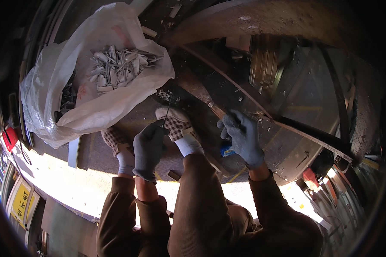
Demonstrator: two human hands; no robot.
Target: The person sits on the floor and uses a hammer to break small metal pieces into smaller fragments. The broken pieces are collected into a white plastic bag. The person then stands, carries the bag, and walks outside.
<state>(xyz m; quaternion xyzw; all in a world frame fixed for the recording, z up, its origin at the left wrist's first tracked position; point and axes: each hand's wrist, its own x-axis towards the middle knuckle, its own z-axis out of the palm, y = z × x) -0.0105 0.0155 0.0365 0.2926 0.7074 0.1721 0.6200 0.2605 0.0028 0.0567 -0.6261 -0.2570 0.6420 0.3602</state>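
My gloved left hand [148, 147], just below centre of the frame, is closed round a thin dark rod [167, 112] that points up past my checked shoe [176, 123]. My gloved right hand [244, 137], right of centre, is curled round the wooden handle of a broad, rusty-bladed tool [203, 96] slanting toward the upper middle. A small blue object [227, 150] shows just under that hand. In the upper left, a white sack [43, 103] gapes open, with pale scraps [116, 70] heaped inside
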